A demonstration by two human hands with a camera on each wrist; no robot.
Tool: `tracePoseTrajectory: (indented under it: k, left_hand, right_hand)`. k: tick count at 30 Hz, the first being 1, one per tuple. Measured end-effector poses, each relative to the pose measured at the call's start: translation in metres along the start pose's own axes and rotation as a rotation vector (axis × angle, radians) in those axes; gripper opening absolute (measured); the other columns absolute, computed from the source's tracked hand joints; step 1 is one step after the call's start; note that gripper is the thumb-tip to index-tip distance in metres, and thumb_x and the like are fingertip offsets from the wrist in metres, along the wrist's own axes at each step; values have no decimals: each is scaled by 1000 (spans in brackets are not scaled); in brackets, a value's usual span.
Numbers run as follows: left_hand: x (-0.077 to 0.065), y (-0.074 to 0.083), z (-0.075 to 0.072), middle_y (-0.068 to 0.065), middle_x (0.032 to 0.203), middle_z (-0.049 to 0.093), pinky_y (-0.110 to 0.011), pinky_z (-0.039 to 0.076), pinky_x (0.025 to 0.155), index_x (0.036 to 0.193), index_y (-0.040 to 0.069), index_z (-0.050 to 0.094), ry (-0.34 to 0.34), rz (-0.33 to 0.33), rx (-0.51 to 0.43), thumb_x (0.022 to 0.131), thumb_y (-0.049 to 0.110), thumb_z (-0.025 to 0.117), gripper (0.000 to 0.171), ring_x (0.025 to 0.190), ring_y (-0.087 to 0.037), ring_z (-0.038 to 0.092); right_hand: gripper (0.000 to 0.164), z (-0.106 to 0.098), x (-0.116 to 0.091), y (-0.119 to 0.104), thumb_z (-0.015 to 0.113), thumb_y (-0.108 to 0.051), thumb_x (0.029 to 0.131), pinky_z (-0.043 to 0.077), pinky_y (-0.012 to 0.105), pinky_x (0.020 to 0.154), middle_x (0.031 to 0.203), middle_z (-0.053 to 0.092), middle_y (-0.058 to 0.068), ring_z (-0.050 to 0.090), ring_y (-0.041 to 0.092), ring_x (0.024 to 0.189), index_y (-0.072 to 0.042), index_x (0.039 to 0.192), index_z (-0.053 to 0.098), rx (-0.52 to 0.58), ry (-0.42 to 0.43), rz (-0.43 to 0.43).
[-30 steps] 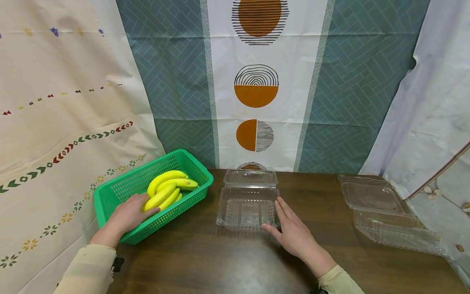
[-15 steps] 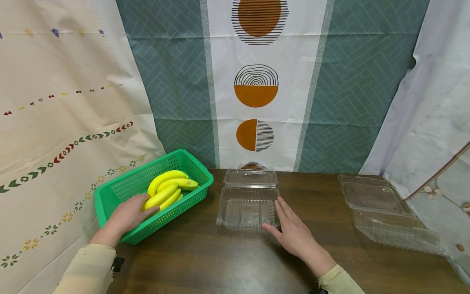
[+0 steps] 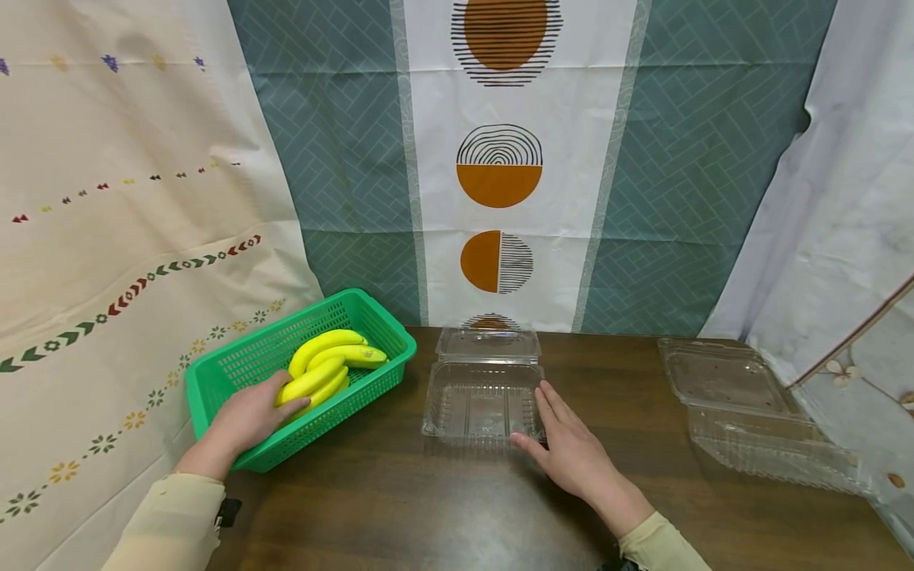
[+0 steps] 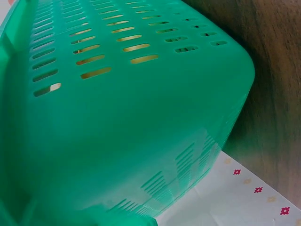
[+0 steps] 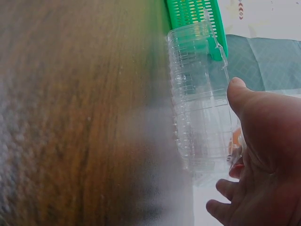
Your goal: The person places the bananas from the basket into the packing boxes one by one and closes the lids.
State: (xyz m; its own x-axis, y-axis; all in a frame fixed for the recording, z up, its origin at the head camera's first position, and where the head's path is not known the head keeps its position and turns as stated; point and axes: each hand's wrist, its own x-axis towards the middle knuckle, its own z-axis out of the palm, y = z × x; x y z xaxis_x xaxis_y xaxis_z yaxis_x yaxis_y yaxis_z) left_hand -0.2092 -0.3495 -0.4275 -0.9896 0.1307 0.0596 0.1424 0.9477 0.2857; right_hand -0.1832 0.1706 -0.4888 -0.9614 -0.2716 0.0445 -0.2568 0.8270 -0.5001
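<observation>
My left hand [image 3: 246, 416] reaches over the near side of a green plastic basket [image 3: 236, 358] and grips a bunch of bananas [image 3: 309, 384], thumb on the near side. Its other fingertips are hidden behind the fruit. More yellow bananas [image 3: 346, 354] lie just behind, in the same basket. In the left wrist view the basket wall [image 4: 136, 113] hides the hand. With fingers fairly straight, my right hand [image 3: 571, 456] rests at the right rim of a clear plastic clamshell container [image 3: 485, 404], its lid [image 3: 489, 344] folded back. In the right wrist view the thumb [image 5: 239, 92] is at the rim.
A second clear clamshell container [image 3: 757, 408] lies opened at the right, beside the pale cloth [image 3: 850, 285]. Both containers and the basket stand on a brown wooden table [image 3: 400, 507]. Patterned cloths [image 3: 343, 159] hang behind and to the left.
The front bananas have shifted slightly in the left hand's grip, inside the basket. The right hand and the container look unmoved.
</observation>
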Motion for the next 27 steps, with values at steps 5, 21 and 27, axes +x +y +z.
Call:
tracePoseTrajectory:
  k: [5,21,27]
  left_hand:
    - [4,-12,4,-2,76,48,-38,36,62,132,1,60,0,20,-42,105,60,70,66,66,-22,46]
    - [1,1,0,-1,79,48,-38,39,65,119,3,61,-54,19,-36,102,35,82,41,69,-20,46]
    - [4,-3,-1,-1,85,51,-40,41,68,127,1,60,-93,43,-56,98,24,86,45,74,-20,48]
  right_hand:
    - [98,-1,0,0,66,-56,109,29,65,127,184,9,16,19,43,166,0,175,19,5,1,5]
    - [101,-1,-1,0,63,-62,108,30,65,127,184,9,16,20,42,166,-1,175,19,-3,-5,1]
    - [99,0,0,0,65,-58,108,30,65,126,184,10,17,20,43,166,0,175,20,1,3,1]
